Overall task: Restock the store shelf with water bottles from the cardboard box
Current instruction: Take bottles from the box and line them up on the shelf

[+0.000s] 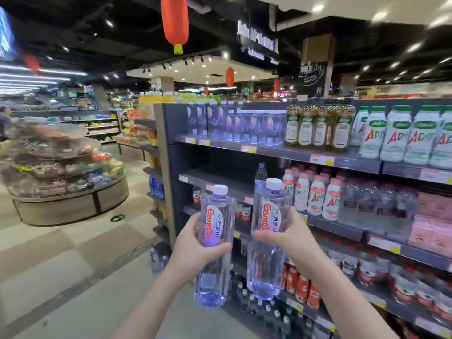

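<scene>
Two water bottles held upright at lower centre of the frame — left bottle (215,243) in left grip (195,248), right bottle (267,238) in right grip (291,243) — before a half-bare store shelf (220,179).

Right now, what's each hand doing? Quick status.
Left hand: closed around the left water bottle, held upright.
Right hand: closed around the right water bottle, held upright.
</scene>
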A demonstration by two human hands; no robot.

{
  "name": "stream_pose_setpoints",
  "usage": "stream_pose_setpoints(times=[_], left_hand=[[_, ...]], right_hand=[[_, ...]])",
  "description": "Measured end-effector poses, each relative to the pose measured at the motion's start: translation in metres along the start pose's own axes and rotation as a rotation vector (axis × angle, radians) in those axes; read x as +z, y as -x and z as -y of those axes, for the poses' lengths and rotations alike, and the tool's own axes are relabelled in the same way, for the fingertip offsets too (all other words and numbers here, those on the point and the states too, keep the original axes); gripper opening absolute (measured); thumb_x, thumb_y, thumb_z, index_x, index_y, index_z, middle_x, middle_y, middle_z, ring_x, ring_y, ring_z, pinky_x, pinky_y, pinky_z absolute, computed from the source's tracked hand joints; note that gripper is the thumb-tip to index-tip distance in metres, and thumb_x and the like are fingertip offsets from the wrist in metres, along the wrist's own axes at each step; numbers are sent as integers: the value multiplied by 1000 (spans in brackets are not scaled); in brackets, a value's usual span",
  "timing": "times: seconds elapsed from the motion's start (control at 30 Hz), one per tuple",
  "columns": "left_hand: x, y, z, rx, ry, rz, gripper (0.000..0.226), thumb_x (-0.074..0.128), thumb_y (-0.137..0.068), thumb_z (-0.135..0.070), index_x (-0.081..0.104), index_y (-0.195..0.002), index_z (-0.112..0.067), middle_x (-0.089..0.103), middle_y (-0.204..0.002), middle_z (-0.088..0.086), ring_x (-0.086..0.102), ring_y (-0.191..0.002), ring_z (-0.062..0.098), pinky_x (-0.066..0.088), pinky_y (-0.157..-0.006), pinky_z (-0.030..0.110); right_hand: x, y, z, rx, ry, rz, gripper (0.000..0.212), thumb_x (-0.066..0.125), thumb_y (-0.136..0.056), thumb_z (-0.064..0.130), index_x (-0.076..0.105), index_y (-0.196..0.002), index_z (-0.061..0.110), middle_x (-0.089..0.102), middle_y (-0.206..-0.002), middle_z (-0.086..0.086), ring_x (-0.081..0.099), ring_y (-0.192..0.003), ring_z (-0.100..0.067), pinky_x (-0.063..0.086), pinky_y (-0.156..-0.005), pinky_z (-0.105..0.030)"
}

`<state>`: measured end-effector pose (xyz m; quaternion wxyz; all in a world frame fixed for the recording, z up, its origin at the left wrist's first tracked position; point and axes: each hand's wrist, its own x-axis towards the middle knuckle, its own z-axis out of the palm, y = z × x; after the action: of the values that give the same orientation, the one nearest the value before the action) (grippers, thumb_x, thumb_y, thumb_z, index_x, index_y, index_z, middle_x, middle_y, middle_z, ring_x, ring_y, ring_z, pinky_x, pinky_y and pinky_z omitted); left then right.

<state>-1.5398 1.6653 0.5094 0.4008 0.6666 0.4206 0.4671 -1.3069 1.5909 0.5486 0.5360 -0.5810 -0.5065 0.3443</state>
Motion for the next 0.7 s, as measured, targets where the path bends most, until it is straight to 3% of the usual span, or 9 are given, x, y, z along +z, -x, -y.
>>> stream_pose_setpoints(times=[0.1, 0.2, 0.3, 0.47, 0.6, 0.7], left_hand=[[-43, -46, 20, 3, 26, -12, 79, 102, -67, -15, 56, -129, -35, 77, -110, -12, 76, -92, -2, 59, -77, 16], [-81, -95, 45, -18, 56, -30, 85, 103, -64, -25, 53, -131, -40, 75, -120, -10, 77, -101, 3, 60, -92, 28], [-111, -151, 80, -32, 50, -65, 77, 104, -63, -26, 54, -117, -49, 75, -118, -13, 76, -102, 3, 59, -96, 32], [-153, -256, 131, -21, 10, -88, 81, 105, -60, -27, 53, -120, -48, 74, -118, -18, 74, -103, -2, 58, -97, 30], [-185, -336, 158, -37, -21, -59, 93, 104, -63, -31, 50, -139, -38, 72, -122, -19, 72, -108, -1, 57, -102, 32], [-207, -393, 178, -31, -20, -30, 95, 102, -65, -31, 47, -142, -36, 69, -122, -22, 70, -104, -7, 55, -94, 20]], right_hand=[[46, -47, 5, -4, 36, -7, 71, 98, -67, 26, 54, -122, 35, 77, -108, 8, 76, -89, -7, 59, -86, -35], [91, -101, 1, -5, 42, -7, 77, 100, -63, 28, 55, -125, 34, 77, -108, 6, 77, -92, -10, 59, -94, -47], [134, -162, -6, -7, 42, -4, 86, 100, -61, 32, 52, -132, 29, 77, -106, 4, 77, -89, -9, 60, -93, -45], [194, -279, -21, -17, 7, 14, 66, 97, -68, 15, 57, -120, 27, 79, -100, 2, 77, -83, -8, 60, -76, -30], [240, -367, -28, 18, 8, -4, 68, 98, -66, 17, 58, -120, 29, 79, -97, 4, 78, -88, -14, 61, -89, -44], [270, -427, -32, 43, 9, -16, 70, 97, -67, 19, 56, -123, 25, 79, -97, 2, 78, -87, -14, 61, -89, -43]])
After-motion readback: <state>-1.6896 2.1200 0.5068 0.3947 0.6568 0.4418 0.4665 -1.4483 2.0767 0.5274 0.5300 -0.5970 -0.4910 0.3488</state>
